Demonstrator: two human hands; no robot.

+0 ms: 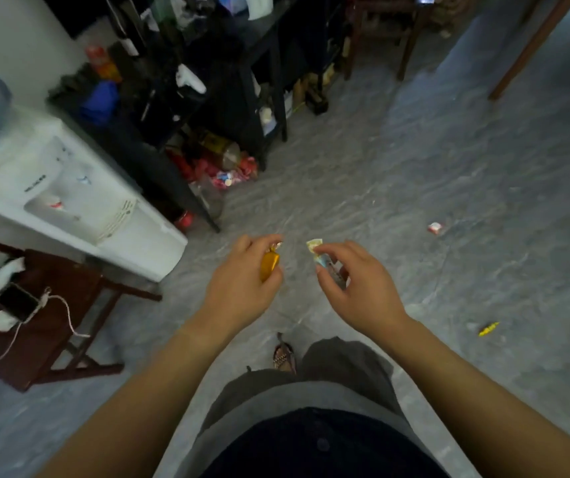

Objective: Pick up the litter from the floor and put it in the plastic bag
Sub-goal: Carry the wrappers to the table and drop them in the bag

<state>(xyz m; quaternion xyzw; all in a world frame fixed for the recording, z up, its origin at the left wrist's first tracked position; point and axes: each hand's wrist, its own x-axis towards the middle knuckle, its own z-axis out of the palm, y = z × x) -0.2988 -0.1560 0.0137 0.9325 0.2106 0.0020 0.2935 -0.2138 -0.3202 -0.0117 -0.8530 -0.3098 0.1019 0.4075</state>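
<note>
My left hand (242, 288) is closed around a gold-orange wrapper (269, 265), held at waist height over the grey floor. My right hand (356, 284) pinches crumpled pale wrappers (318, 251) between thumb and fingers, a hand's width to the right of the left hand. A small red and white scrap (435, 228) lies on the floor to the right. A yellow wrapper (488, 329) lies on the floor further right and nearer to me. No plastic bag is clearly in view.
A white water dispenser (69, 201) stands at the left, with a dark wooden stool (45, 322) holding a phone and charger beside it. Black shelving (225, 81) full of clutter stands ahead, red packets at its foot. Wooden chair legs (532, 46) stand at the far right.
</note>
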